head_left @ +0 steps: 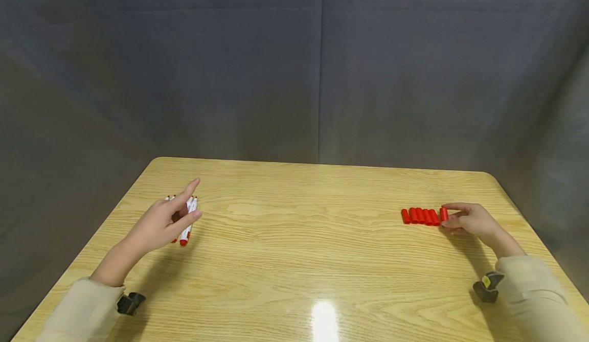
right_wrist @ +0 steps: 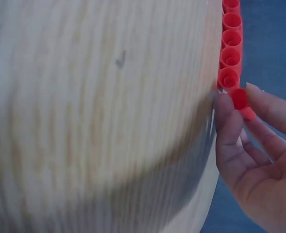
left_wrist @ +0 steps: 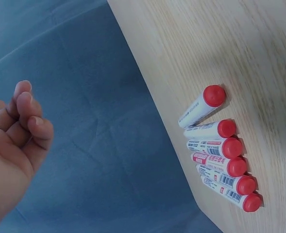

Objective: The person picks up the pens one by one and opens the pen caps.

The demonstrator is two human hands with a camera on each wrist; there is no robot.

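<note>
In the head view my left hand (head_left: 161, 224) is held over a group of white markers (head_left: 192, 210) with red ends, partly hiding them. Its index finger points forward, the thumb is apart, and nothing is held. The left wrist view shows several markers (left_wrist: 213, 165) side by side, one (left_wrist: 197, 110) lying at an angle. At the right, my right hand (head_left: 474, 223) pinches a red marker cap (head_left: 444, 214) between thumb and fingers. This cap is at the right end of a row of red caps (head_left: 418, 216); their open ends show in the right wrist view.
A light wood-grain table (head_left: 294, 240) bears everything, its far corners rounded. Dark grey cloth (head_left: 294, 76) hangs behind it and along the sides. Both wrists wear small black devices (head_left: 131, 303). A bright reflection lies near the table's front.
</note>
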